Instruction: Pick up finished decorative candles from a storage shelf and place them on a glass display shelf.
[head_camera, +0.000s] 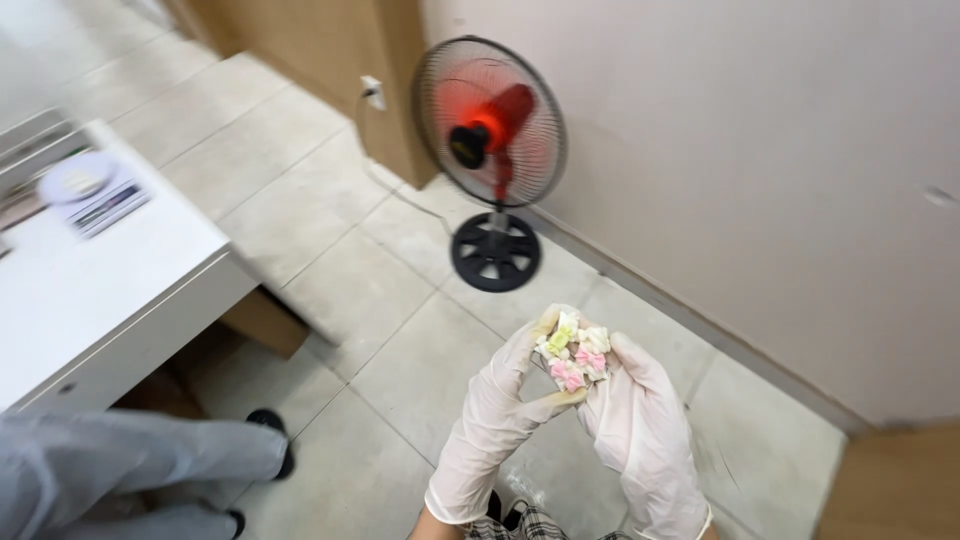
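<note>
**Both gloved hands closed around a small packet of pastel sweets, above a tiled floor**

Left hand (497, 405) in a thin whitish glove, fingers (530, 345) curled up along one side of a clear packet of pastel sweets (575, 355), thumb pressed under its lower edge. Right hand (640, 425), gloved the same way, cupped against the packet's other side and touching it from below and behind. Packet held between the two, raised in the air over the floor, resting on nothing else; pieces inside white, pink and pale green, exact kind too small to tell.

Below and behind: pale tiled floor (380, 300). Well apart from the hands, against the wall (760, 160), a standing fan (490, 125) with red blades inside a dark wire cage, on a round black base, its cord running to a wall socket (373, 92). At left, a white surface (110, 290) carrying a blurred kitchen scale (95, 195) with a round white dish on top. At lower left, another person's grey trouser leg (130, 460) and dark shoe (275, 435), near that surface.
</note>
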